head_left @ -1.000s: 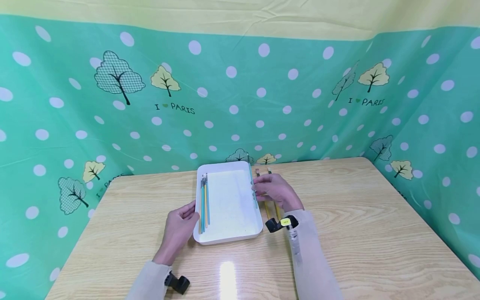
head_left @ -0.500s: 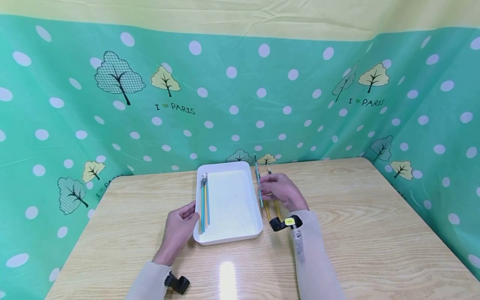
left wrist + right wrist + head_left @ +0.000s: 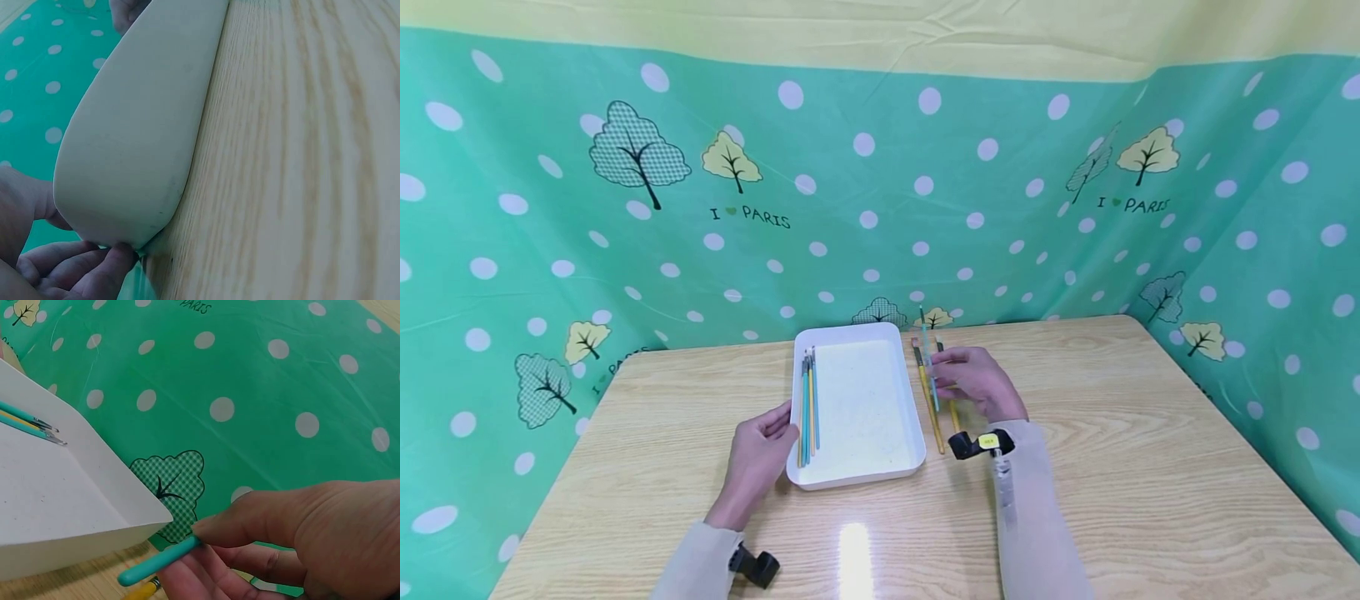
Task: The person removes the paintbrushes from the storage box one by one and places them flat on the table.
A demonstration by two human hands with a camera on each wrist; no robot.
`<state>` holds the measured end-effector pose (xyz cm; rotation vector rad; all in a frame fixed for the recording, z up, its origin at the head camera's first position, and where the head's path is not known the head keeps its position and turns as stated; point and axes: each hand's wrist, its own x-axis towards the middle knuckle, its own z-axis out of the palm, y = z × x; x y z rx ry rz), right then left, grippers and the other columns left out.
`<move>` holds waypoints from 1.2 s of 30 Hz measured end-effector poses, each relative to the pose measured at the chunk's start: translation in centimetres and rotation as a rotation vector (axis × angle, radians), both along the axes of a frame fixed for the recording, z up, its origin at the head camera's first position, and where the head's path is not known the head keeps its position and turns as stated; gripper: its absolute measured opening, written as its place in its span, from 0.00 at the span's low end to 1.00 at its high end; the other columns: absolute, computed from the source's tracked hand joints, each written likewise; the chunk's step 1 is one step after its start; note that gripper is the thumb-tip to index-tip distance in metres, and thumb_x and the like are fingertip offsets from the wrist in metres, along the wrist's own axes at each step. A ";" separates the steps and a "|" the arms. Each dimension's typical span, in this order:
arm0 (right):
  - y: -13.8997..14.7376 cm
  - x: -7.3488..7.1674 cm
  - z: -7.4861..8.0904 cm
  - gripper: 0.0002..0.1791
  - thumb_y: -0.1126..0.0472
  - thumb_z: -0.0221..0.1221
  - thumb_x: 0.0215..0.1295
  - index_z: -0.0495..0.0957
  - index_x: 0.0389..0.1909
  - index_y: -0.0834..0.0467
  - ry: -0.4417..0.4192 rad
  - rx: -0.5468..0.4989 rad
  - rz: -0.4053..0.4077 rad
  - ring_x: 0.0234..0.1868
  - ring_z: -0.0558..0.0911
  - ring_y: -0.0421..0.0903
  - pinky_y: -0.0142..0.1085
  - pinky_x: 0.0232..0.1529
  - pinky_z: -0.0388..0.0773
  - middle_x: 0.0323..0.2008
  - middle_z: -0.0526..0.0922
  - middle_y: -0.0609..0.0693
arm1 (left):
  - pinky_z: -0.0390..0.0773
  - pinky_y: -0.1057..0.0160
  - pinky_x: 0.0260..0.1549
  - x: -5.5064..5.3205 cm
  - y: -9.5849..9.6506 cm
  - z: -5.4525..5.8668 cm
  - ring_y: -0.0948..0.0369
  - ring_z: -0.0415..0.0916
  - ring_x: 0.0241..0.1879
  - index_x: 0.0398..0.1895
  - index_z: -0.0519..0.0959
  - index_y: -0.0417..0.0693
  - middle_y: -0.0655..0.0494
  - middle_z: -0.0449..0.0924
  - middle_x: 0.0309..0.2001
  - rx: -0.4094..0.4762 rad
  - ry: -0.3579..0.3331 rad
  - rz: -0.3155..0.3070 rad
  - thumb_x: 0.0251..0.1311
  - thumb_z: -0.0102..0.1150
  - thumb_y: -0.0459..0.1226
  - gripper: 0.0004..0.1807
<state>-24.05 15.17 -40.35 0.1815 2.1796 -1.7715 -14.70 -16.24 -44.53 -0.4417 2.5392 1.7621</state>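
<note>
My left hand (image 3: 758, 454) grips the left wall of a white rectangular tray (image 3: 867, 408), thumb at the rim and fingers against the outer side. The left wrist view shows these fingers at the tray's end wall (image 3: 125, 156). Several thin paintbrushes (image 3: 809, 408), teal and yellow-orange, lie lengthwise inside along the left wall. To the right of the tray, my right hand (image 3: 976, 383) pinches a teal paintbrush (image 3: 156, 562) between thumb and fingers. Below it on the table are two yellow-handled paintbrushes (image 3: 936, 427), one partly hidden by the hand.
The wooden table (image 3: 1120, 433) extends to both sides of the tray. A green polka-dot cloth (image 3: 865, 192) hangs behind its far edge and along both sides. Small black cameras (image 3: 756, 567) are strapped to both wrists.
The right hand has moved rightward with the teal paintbrush, from the tray's right wall to over the yellow-handled paintbrushes. The left hand and the tray stay in place.
</note>
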 end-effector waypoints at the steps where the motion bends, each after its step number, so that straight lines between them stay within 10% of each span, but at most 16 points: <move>1: 0.1 0.0 0.0 0.22 0.63 0.64 0.68 0.77 0.61 0.66 -0.001 0.005 -0.001 0.39 0.84 0.45 0.35 0.46 0.89 0.49 0.85 0.61 | 0.79 0.58 0.64 0.0 0.0 0.0 0.49 0.75 0.68 0.71 0.71 0.45 0.41 0.74 0.69 0.000 0.001 0.000 0.69 0.52 0.35 0.27; 36: 3.0 0.2 -0.2 0.20 0.62 0.64 0.67 0.79 0.58 0.65 -0.033 0.100 -0.077 0.39 0.85 0.44 0.37 0.47 0.89 0.52 0.85 0.61 | 0.79 0.55 0.65 0.1 0.1 0.1 0.48 0.76 0.67 0.71 0.72 0.43 0.41 0.75 0.68 -0.006 -0.006 0.007 0.68 0.52 0.35 0.27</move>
